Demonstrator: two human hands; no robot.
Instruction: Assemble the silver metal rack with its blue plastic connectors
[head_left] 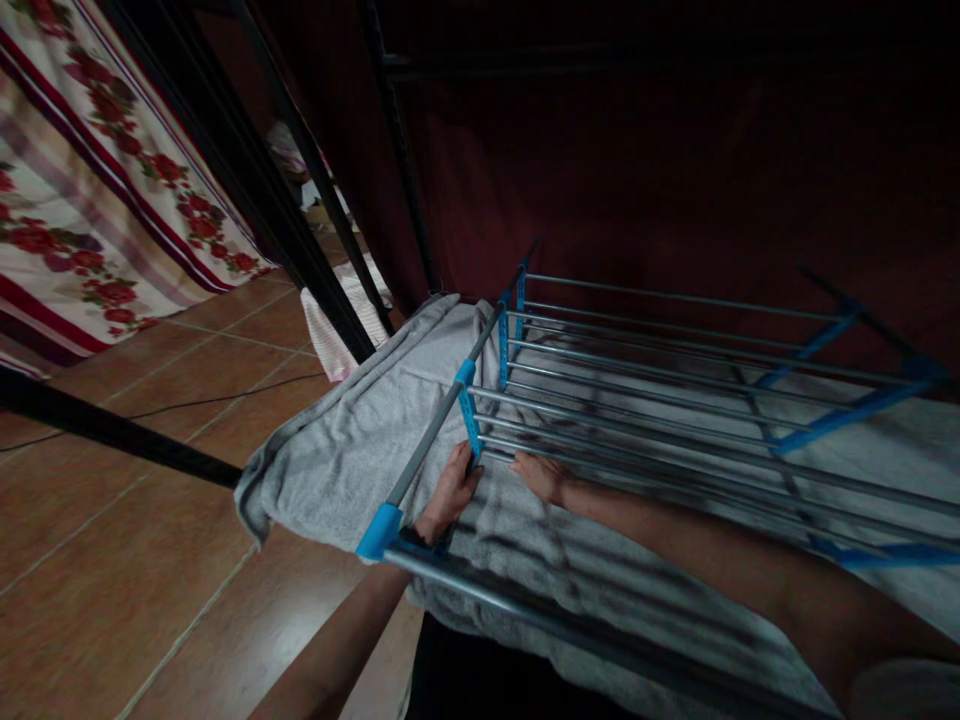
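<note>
A drying rack with grey metal rods (637, 372) and blue plastic parts lies on a grey blanket (375, 420). My left hand (452, 487) reaches in under the rack's side tube (427, 445), its fingers closed at the lower end of a blue slotted bracket (471, 418). Just to the right, my right hand (541, 474) has its fingers curled at the lowest rod, close to that same bracket. A blue corner joint (380, 530) connects the side tube to the thick front tube (480, 592), which passes over my left wrist. My left fingertips are partly hidden.
Dark metal posts (300, 230) rise at the left, with a dark bar (112, 430) near the blanket's edge. Beyond hangs a floral curtain (112, 190). A thin cable (225, 398) crosses the tiled floor (150, 560). A dark red panel (675, 180) stands behind the rack.
</note>
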